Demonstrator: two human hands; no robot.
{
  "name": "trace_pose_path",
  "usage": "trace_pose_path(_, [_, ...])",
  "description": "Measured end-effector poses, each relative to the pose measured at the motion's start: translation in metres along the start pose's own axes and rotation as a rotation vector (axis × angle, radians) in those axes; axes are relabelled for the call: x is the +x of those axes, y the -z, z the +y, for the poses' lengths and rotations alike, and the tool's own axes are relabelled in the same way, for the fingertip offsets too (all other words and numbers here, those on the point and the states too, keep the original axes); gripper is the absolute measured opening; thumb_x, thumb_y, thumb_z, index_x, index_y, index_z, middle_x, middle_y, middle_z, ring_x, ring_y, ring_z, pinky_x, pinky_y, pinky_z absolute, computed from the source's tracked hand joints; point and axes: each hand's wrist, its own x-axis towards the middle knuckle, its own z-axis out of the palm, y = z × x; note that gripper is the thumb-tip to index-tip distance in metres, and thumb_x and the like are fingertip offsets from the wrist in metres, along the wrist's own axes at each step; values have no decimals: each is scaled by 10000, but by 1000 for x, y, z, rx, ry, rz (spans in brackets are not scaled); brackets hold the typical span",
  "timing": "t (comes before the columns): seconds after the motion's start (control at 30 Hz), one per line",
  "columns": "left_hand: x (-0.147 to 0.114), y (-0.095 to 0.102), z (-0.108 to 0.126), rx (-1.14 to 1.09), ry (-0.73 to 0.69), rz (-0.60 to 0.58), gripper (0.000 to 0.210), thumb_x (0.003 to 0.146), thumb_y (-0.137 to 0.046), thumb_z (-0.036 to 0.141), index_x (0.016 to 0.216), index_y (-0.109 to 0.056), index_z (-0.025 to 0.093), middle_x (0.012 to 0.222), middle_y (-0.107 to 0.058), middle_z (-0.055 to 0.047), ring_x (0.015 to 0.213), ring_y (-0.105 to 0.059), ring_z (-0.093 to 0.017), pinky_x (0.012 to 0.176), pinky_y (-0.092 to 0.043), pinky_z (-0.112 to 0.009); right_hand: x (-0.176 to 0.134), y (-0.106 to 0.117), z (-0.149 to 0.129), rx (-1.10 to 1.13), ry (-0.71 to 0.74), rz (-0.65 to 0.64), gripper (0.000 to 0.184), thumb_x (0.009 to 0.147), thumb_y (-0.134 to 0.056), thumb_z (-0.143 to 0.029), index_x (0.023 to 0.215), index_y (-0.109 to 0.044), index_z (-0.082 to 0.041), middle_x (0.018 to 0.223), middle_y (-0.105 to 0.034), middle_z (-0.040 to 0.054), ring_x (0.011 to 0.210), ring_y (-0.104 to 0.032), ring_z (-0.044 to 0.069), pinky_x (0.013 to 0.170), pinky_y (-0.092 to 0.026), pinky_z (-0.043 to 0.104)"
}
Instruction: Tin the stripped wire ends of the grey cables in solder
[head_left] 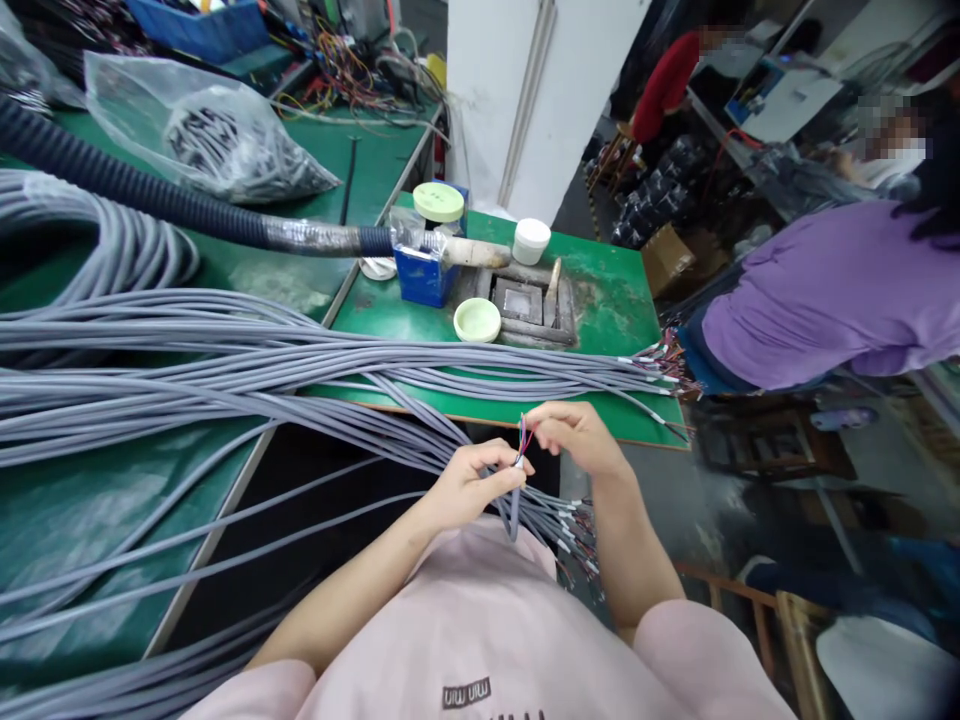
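My left hand (484,480) is closed around the end of a grey cable (514,515), pinching it just below a white band. Thin coloured wires (524,437), red and dark among them, stick up from that cable end. At their tips, the thumb and fingers of my right hand (574,435) are pinched together on the wires. Beneath my hands hang more grey cable ends (574,535) with white tags and bare coloured wires. A thick bundle of grey cables (420,362) runs across the green table beyond my hands.
A solder pot (521,302) is set in the table, with a pale green dish (477,320), a white tub (531,241) and a blue bin (424,275) around it. A black hose (225,215) reaches over from the left. A person in purple (832,290) sits at right.
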Motion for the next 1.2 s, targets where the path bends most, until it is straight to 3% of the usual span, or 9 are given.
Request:
trace_pose_path(0.07, [1, 1, 0, -36, 19, -23, 283, 831, -633, 424, 823, -723, 156, 780, -670, -58, 698, -584, -136, 663, -459, -254, -3, -11, 2, 43, 12, -62, 190, 737, -671, -331, 836, -753, -191, 590, -585, -32, 463, -449, 66, 442, -331, 202])
trace_pose_path(0.2, [0, -2, 0, -100, 52, -43, 278, 816, -655, 418, 803, -722, 148, 763, -661, -57, 695, -576, -134, 662, -459, -251, 1, -34, 8, 150, 182, 150, 82, 705, -681, -213, 647, -738, -202, 530, -535, -41, 488, -439, 69, 485, -337, 216])
trace_pose_path(0.3, [1, -1, -1, -201, 73, -30, 270, 803, -675, 408, 812, -724, 143, 721, -634, -40, 657, -557, -113, 642, -449, -236, 11, -46, 9, 297, 157, 281, 116, 646, -667, -179, 533, -687, -191, 459, -460, -49, 462, -401, 73, 470, -322, 221])
trace_pose_path(0.5, [-2, 3, -9, -355, 193, -17, 363, 724, -742, 465, 787, -725, 108, 663, -634, -51, 602, -543, -113, 611, -438, -245, 27, -21, 6, 646, 144, 461, 235, 621, -683, -225, 471, -509, -177, 431, -336, -89, 369, -236, 25, 378, -202, 176])
trace_pose_path(0.63, [-4, 7, -12, -490, 213, -1, 424, 666, -774, 516, 743, -720, 103, 595, -614, -52, 582, -519, -124, 605, -400, -265, 19, -4, 12, 462, 71, 176, 121, 684, -709, -268, 629, -662, -172, 464, -467, -60, 385, -350, 44, 388, -254, 191])
trace_pose_path(0.73, [-3, 8, -14, -583, 182, -34, 398, 677, -774, 497, 717, -714, 106, 568, -589, -43, 570, -493, -119, 604, -365, -269, 13, -14, 17, 326, -42, -110, 200, 631, -751, -261, 810, -757, -171, 535, -590, -27, 447, -449, 70, 424, -320, 205])
trace_pose_path(0.8, [-3, 7, -16, -615, 180, -76, 392, 685, -770, 492, 718, -712, 106, 555, -577, -39, 566, -487, -119, 598, -351, -268, 13, -28, 17, 320, -37, -169, 214, 631, -752, -260, 830, -771, -184, 580, -621, -19, 477, -477, 72, 446, -347, 206])
trace_pose_path(1.0, [-3, 10, -15, -626, 155, -64, 347, 718, -753, 465, 714, -718, 120, 571, -574, -30, 574, -484, -112, 595, -345, -261, 28, -53, 5, 408, 32, 16, 130, 640, -763, -298, 635, -752, -168, 492, -550, -18, 418, -382, 50, 401, -239, 214])
trace_pose_path(1.2, [-3, 21, -12, -454, 162, 76, 374, 662, -790, 480, 731, -736, 117, 585, -619, -44, 584, -530, -122, 590, -389, -254, 35, -28, 9, 575, 60, 319, 185, 623, -774, -356, 599, -697, -190, 422, -435, -65, 383, -323, 42, 402, -226, 206])
